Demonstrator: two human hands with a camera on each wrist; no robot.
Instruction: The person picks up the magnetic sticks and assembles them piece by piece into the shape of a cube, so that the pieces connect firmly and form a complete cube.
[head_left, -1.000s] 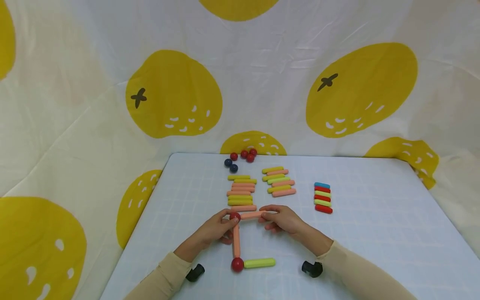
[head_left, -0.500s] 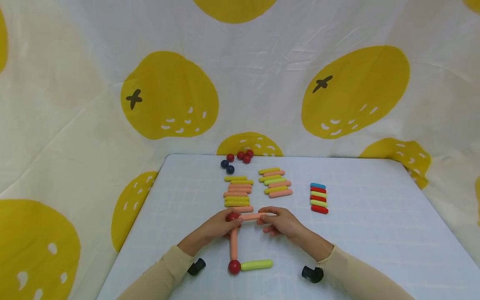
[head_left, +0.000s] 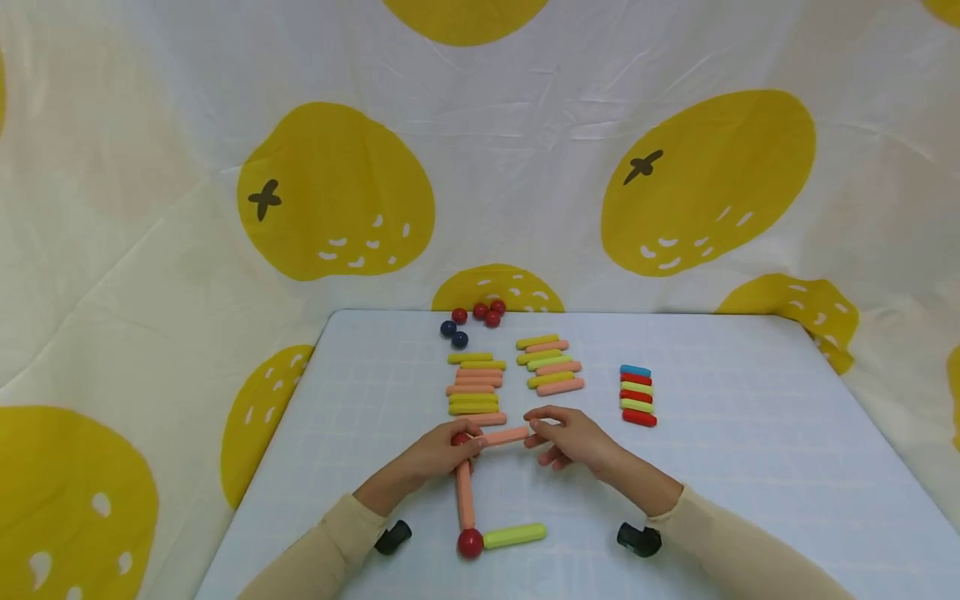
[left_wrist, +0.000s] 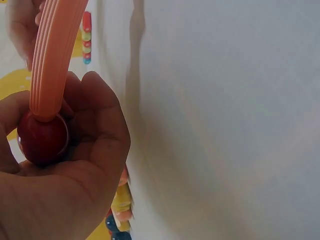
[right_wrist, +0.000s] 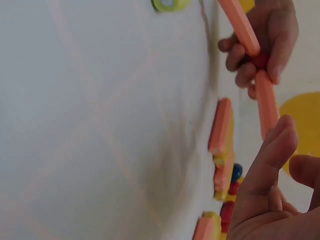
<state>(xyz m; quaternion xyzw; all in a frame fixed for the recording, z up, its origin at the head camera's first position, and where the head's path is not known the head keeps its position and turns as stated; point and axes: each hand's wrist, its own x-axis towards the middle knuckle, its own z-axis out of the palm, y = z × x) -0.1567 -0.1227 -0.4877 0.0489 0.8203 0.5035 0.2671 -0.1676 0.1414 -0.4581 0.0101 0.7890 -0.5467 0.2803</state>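
My left hand [head_left: 435,454] grips a red ball [left_wrist: 44,140], with its fingers and thumb curled round it. Two salmon sticks are joined to that ball. One salmon stick [head_left: 465,496] runs toward me to a second red ball [head_left: 470,543], which bears a light green stick [head_left: 515,536] pointing right. The other salmon stick [head_left: 504,437] points right, toward my right hand [head_left: 573,437]. In the right wrist view, the right thumb and forefinger are spread apart at this stick's free end; whether a fingertip touches it I cannot tell.
Beyond the hands lie two groups of yellow, salmon and green sticks [head_left: 474,398] [head_left: 555,367]. Short red, green and blue sticks [head_left: 637,397] form a row at right. Red balls [head_left: 492,319] and dark blue balls [head_left: 460,339] sit at the table's [head_left: 750,467] back edge.
My right hand has loosened its pinch and shifted slightly right, off the salmon stick's end. The left hand keeps hold of the red ball. The joined pieces have tilted slightly.
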